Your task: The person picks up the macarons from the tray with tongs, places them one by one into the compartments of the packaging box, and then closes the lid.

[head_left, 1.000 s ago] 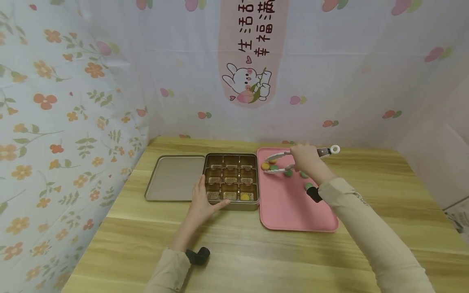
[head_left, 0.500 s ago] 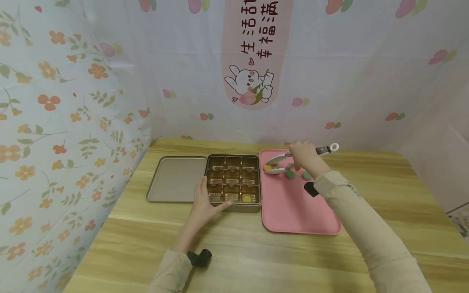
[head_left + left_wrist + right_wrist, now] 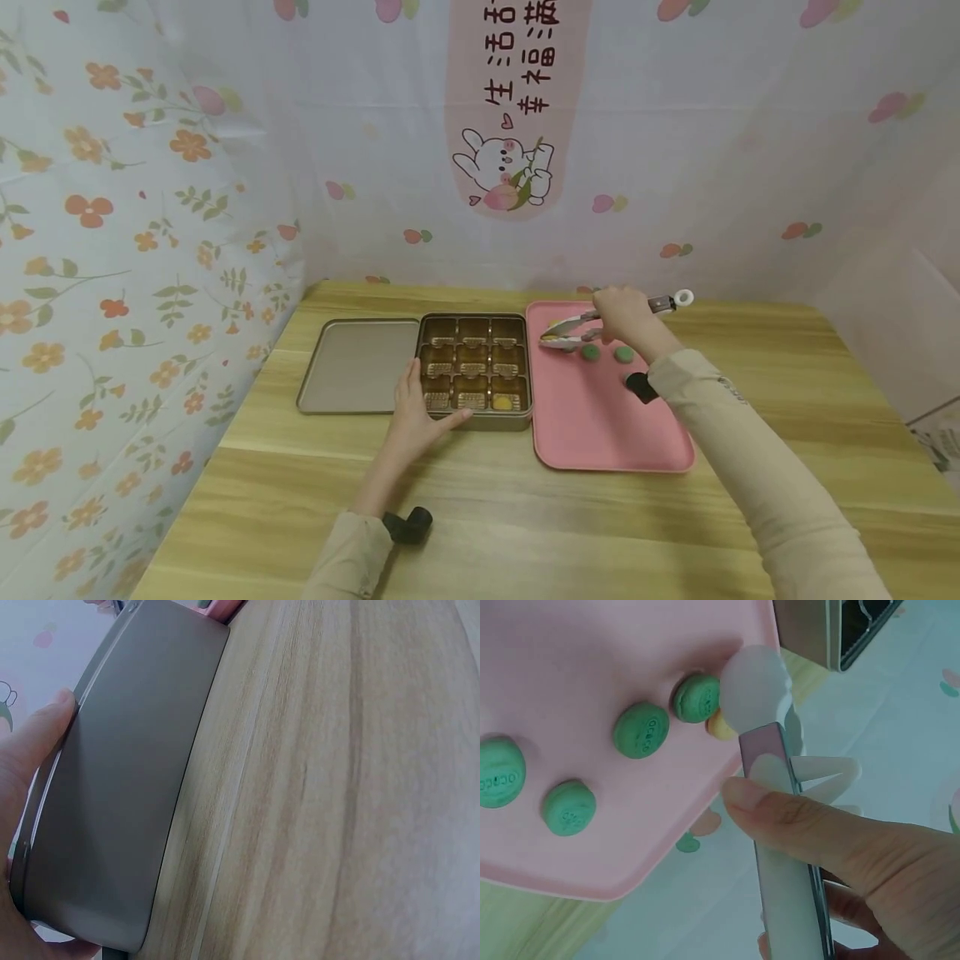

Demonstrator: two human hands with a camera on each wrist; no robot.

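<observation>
In the head view my right hand grips tongs with white tips, above the back left of a pink tray. The tips are close together around a yellow macaron, partly hidden. Several green macarons lie on the tray in the right wrist view, where a yellow macaron shows beside the tips. My left hand rests at the front left corner of a divided metal box, thumb along the front rim. One yellow macaron sits in its front right compartment.
A flat metal lid lies to the left of the box, against it. The pink tray stands directly at the box's right side. Behind the wooden table hangs a patterned cloth.
The tongs' tips have drawn together around a yellow macaron at the tray's back left. My left hand has stayed at the box corner.
</observation>
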